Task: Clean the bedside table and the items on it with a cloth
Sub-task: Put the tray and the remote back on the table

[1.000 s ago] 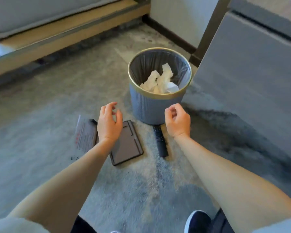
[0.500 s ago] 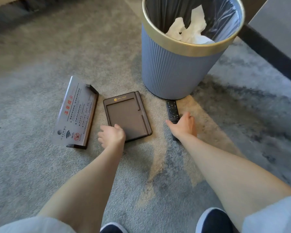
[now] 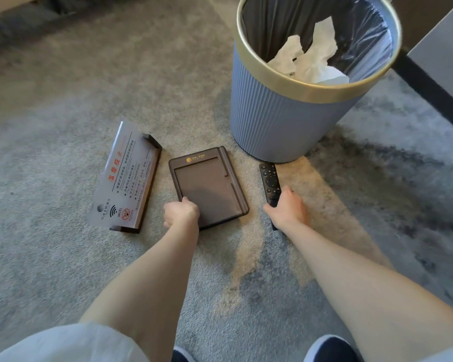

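Brown tray (image 3: 209, 184) lies flat on the grey carpet (image 3: 63, 257), with the left hand (image 3: 181, 214) curled round its near left corner, fingers closed over the edge. Just to its right, apart from it, is the black remote control (image 3: 270, 180), its buttons facing up and its far end pointing toward the waste bin (image 3: 285, 121). The right hand (image 3: 288, 209) grasps the remote's near half, thumb along its left side, so only the far half and a bit of the near tip show; whether the remote is lifted off the carpet cannot be told. To the left of the tray, close beside it but not touching, a sign (image 3: 127, 176) in a dark stand lies on its back, printed with red and black text and a wifi symbol. The blue ribbed bin with a gold rim stands upright beyond the tray and remote, lined with a dark bag and holding crumpled white tissue (image 3: 309, 58). Dark shoe tips (image 3: 330, 348) show at the bottom edge.
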